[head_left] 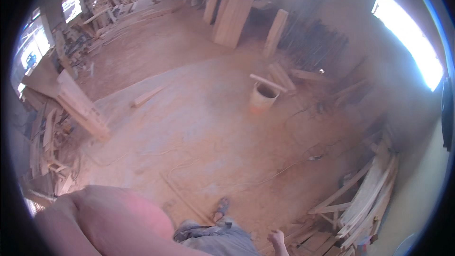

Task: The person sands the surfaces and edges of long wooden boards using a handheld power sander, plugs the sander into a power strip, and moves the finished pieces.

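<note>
My right hand hangs low by my right side, beside the grey trousers. Its fingers look loosely curled, and no object shows in them. Bare skin of my left shoulder and arm fills the lower left, while the left hand itself is out of the picture. A sandalled foot stands on the dusty floor ahead of the trousers. Just left of that foot, a thin strip lies along the floor.
Stacked boards lean along the right wall, near my right hand. A whitish bucket stands ahead with a stick across its top. Upright planks rise behind it. Thick timber leans at left. A cable crosses the floor.
</note>
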A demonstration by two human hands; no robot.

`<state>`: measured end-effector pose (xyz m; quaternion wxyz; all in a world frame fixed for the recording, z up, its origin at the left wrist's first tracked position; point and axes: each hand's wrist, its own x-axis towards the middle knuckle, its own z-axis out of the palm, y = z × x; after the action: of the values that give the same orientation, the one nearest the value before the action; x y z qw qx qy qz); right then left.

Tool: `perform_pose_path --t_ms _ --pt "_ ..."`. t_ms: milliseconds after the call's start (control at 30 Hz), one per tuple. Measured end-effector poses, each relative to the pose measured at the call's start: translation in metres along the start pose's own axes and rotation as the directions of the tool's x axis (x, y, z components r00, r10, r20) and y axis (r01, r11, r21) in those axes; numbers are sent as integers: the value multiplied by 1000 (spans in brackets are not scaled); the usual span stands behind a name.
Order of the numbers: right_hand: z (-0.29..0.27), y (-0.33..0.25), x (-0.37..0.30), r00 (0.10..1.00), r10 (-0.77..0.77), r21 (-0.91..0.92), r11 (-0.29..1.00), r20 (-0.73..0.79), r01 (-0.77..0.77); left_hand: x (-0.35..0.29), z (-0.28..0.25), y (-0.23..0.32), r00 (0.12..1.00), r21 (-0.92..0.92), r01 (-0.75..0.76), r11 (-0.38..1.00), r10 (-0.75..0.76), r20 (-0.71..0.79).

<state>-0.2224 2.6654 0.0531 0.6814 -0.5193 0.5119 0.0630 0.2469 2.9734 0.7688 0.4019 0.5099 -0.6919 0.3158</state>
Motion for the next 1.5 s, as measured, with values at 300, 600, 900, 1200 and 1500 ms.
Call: perform_pose_path --t_ms 300,600,900,1200,1500 --pt "24 -338 30 865 -282 -105 959 -415 262 -72 156 -190 675 -392 555 734 -673 -302" --pt "114 -396 138 990 -138 -819 570 -25 59 -282 179 -298 -541 -677 629 -382 -840 -28" --pt "191 -611 323 995 -46 -816 571 84 95 -218 225 -573 -199 -522 780 -345 -928 316" --pt "339 -893 556 935 -107 -875 331 339 355 -257 238 -722 268 242 933 268 -963 31" --pt "367 -1112 723 940 -152 -893 299 305 338 -526 292 -553 -660 582 543 -606 -736 -151"
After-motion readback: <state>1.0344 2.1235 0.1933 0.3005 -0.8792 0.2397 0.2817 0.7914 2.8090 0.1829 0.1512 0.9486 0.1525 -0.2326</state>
